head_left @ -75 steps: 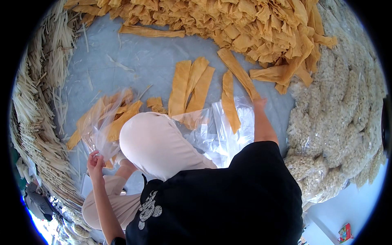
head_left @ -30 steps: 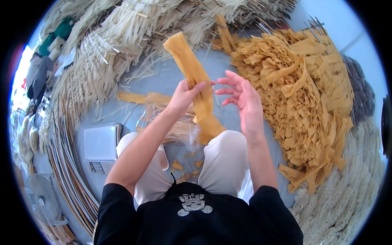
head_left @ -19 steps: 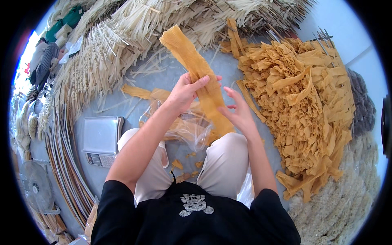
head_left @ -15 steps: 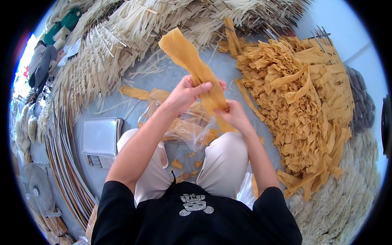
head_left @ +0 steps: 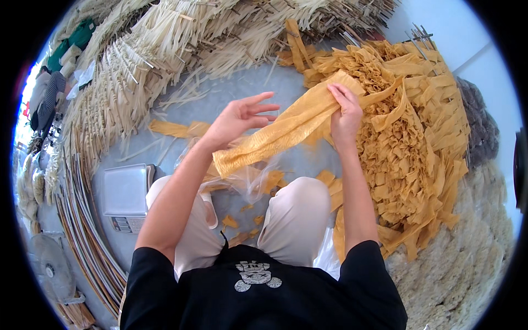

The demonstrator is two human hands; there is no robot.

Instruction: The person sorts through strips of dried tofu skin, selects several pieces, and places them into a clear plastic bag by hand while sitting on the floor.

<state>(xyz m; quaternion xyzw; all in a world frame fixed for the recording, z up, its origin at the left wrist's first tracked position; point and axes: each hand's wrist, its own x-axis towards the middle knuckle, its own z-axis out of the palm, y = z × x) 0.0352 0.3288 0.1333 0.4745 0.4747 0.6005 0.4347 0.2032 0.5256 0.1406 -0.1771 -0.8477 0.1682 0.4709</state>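
Note:
A long, flat, mustard-yellow strip with a finely wrinkled surface slants across in front of me, its lower end toward the left. Near its upper right end my right hand grips it between thumb and fingers. My left hand is beside the strip with fingers spread and nothing in its grasp. Below the strip, a clear plastic bag and more yellow strips lie on the grey floor, partly hidden by the held strip and my left forearm.
A big heap of yellow strips rises at the right, with grey-brown bundles behind. Pale strips hang on rods at the far left. A scale, long bent rods and a round fan are on the left.
The strip has swung from pointing up and left to slanting down and left. My left hand has let go and opened. My right hand has moved up and right with the strip.

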